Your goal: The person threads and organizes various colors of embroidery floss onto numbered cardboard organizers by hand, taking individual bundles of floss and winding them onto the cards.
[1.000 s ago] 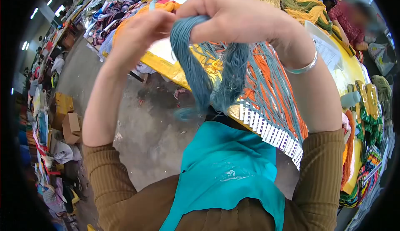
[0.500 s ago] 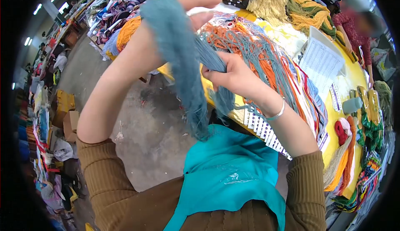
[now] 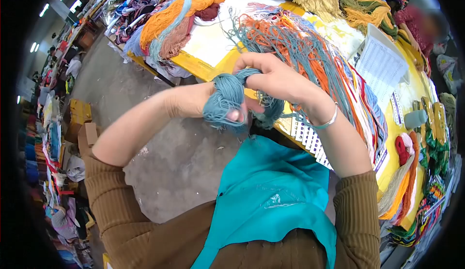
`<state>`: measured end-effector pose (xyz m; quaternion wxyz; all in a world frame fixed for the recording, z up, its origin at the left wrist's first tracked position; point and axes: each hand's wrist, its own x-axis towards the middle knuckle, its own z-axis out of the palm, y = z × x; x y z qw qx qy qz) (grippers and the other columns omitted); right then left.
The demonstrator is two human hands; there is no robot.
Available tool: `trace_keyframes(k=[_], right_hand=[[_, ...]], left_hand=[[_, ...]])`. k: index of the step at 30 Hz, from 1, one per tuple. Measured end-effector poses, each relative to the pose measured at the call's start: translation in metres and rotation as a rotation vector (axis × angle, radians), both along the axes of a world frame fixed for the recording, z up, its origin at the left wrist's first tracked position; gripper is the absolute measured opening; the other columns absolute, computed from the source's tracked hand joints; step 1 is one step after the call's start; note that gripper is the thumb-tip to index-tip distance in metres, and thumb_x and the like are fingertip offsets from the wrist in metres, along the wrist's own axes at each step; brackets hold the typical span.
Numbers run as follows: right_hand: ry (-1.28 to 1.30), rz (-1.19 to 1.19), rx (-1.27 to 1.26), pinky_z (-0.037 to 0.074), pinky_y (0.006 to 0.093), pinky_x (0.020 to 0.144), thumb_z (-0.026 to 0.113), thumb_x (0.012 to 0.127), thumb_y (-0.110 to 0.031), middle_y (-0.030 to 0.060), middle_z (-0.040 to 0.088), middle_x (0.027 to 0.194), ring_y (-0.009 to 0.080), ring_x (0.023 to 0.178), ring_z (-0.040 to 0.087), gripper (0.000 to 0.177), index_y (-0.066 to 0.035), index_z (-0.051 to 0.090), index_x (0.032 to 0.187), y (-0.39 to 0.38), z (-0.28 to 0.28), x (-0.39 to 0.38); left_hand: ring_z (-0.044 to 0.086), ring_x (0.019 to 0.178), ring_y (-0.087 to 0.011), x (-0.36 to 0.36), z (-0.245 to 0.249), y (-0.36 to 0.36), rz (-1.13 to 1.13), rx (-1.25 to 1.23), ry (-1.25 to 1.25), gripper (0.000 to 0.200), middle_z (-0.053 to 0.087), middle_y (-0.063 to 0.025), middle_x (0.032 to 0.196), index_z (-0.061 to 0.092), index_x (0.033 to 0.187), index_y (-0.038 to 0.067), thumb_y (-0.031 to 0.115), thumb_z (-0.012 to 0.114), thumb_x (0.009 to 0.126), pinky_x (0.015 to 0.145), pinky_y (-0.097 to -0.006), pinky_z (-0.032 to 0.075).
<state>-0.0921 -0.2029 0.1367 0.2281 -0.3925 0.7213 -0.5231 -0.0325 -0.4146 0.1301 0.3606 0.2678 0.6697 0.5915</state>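
A skein of blue-grey yarn (image 3: 224, 99) is bunched between my hands, above the near edge of the table. My left hand (image 3: 191, 99) is inside the bundle, with yarn wrapped over its fingers and only a few fingertips showing below. Pinched in my right hand (image 3: 277, 79) is the twisted neck of the same yarn, just right of the bundle. More blue-grey strands (image 3: 270, 113) hang behind and under my right wrist. Beyond my hands, loose orange and blue-grey yarn (image 3: 290, 46) lies spread on the yellow table (image 3: 213, 70).
Orange, light blue and brown skeins (image 3: 167, 29) lie at the table's far left corner. To the right are a printed sheet (image 3: 382, 68), punched white cards (image 3: 310, 145), a pale green bottle (image 3: 415, 118) and more skeins (image 3: 402, 177). A person (image 3: 411, 26) stands at the far right.
My left hand has come down from above the table, and the long hanging yarn is now gathered into a compact bundle around it. My right hand still grips the yarn, almost in place.
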Motion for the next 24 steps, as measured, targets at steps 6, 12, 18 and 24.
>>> trace_keyframes(k=[6, 12, 18, 24], right_hand=[[0.2, -0.377, 0.055, 0.048, 0.0305, 0.07, 0.063, 0.086, -0.023, 0.0075, 0.064, 0.083, 0.0127, 0.078, 0.058, 0.027, 0.001, 0.062, 0.099, -0.006, -0.019, 0.04], [-0.102, -0.529, -0.106, 0.045, 0.0351, 0.06, 0.064, 0.085, -0.035, 0.0083, 0.061, 0.068, 0.0191, 0.065, 0.058, 0.038, 0.003, 0.063, 0.086, 0.001, -0.08, 0.034], [-0.455, -0.515, -0.347, 0.03, 0.0229, 0.051, 0.061, 0.096, -0.035, -0.0072, 0.048, 0.064, 0.0028, 0.06, 0.038, 0.035, -0.004, 0.065, 0.08, 0.02, -0.124, 0.049], [-0.312, -0.534, -0.397, 0.03, 0.0217, 0.053, 0.059, 0.098, -0.036, -0.0082, 0.05, 0.066, 0.0019, 0.061, 0.037, 0.037, -0.004, 0.065, 0.081, 0.049, -0.111, 0.055]], left_hand=[[0.066, 0.09, -0.029, 0.01, -0.015, 0.019, 0.364, -0.314, 0.358, 0.025, 0.067, -0.017, 0.095, 0.063, 0.104, -0.001, 0.018, 0.064, 0.088, 0.079, -0.0395, 0.051], [0.064, 0.096, -0.036, 0.024, 0.011, 0.023, 0.298, -0.794, 0.928, 0.026, 0.066, -0.02, 0.101, 0.062, 0.105, 0.001, 0.003, 0.063, 0.079, 0.079, -0.0406, 0.051], [0.063, 0.095, -0.0129, 0.034, 0.053, 0.01, 0.587, -0.398, 0.781, 0.027, 0.067, -0.0037, 0.104, 0.062, 0.114, 0.0, 0.002, 0.063, 0.087, 0.084, -0.0278, 0.049], [0.061, 0.09, -0.0086, 0.032, 0.071, -0.005, 0.816, 0.084, 0.605, 0.02, 0.065, -0.0026, 0.098, 0.062, 0.109, -0.001, 0.005, 0.064, 0.09, 0.083, -0.0221, 0.047]])
